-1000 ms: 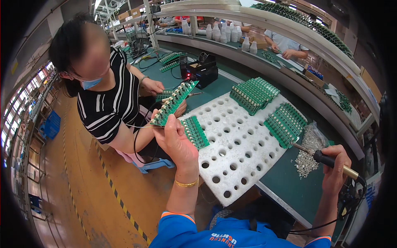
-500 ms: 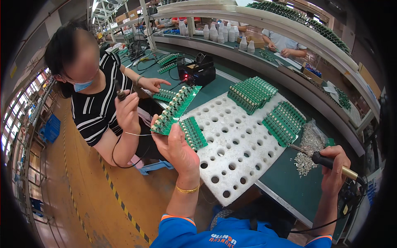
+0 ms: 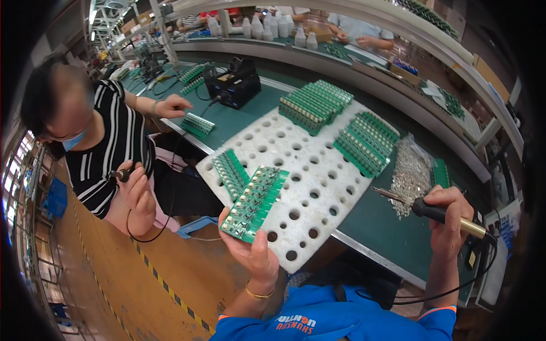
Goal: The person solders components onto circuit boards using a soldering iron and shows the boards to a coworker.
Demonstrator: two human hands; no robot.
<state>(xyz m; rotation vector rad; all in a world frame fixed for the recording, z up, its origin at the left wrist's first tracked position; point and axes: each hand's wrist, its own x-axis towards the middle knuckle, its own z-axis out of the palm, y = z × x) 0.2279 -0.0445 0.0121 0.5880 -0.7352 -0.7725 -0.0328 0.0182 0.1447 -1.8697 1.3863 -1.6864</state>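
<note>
My left hand (image 3: pixel 254 260) grips the lower end of a green circuit board panel (image 3: pixel 257 203), tilted with its rows of small components facing up. A thin wire (image 3: pixel 206 239) runs leftward from that hand. In my right hand (image 3: pixel 449 221) is a soldering iron (image 3: pixel 430 210), its metal tip pointing left, apart from the panel. The held panel is above a white foam board (image 3: pixel 310 213) with round holes. Another circuit board panel (image 3: pixel 227 170) lies on the foam, partly behind the held one. Two stacks of panels, one at the back (image 3: pixel 315 108) and one at the right (image 3: pixel 368 142), rest there too.
A clear bag of small pale parts (image 3: pixel 410 167) lies right of the foam, some spilled. At the left sits a co-worker (image 3: pixel 105 142) holding a soldering iron (image 3: pixel 120 174). A black soldering station (image 3: pixel 233 85) stands behind; the iron's black cable (image 3: pixel 486 270) hangs at right.
My left hand has lowered the panel toward me and turned its face up. The iron's tip has left the right stack's edge. The co-worker's reaching hand has moved off the panel's far side.
</note>
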